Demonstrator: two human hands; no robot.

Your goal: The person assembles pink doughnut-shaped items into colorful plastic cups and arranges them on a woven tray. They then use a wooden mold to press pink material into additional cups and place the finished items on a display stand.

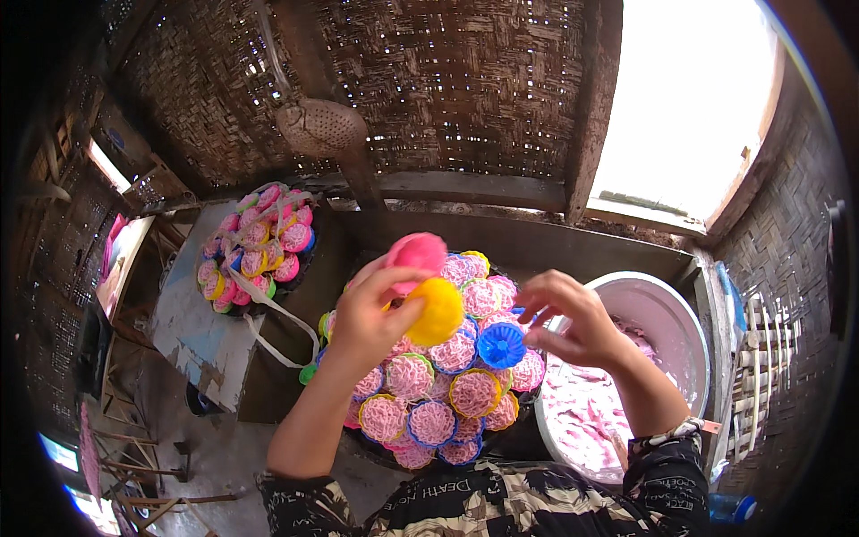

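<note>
My left hand (371, 313) pinches a small yellow plastic cup (435, 311). Behind it is a pink cup (419, 253), blurred, by the same fingers. My right hand (573, 318) is raised with fingers curved and apart, its thumb close to the rim of a fluted blue cup (502, 346); whether they touch is hard to tell. Below both hands lies a heap of small coloured cups (433, 422) filled with pale pink, stringy, noodle-like stuff, piled on a dark base that is mostly hidden.
At right stands a large pale tub (702, 362) with pink dough-like mass inside. A second heap of filled cups (255, 234) sits on a worn board (183, 313) at left, with a whitish strap (273, 345). A perforated skimmer (322, 127) hangs against the woven wall.
</note>
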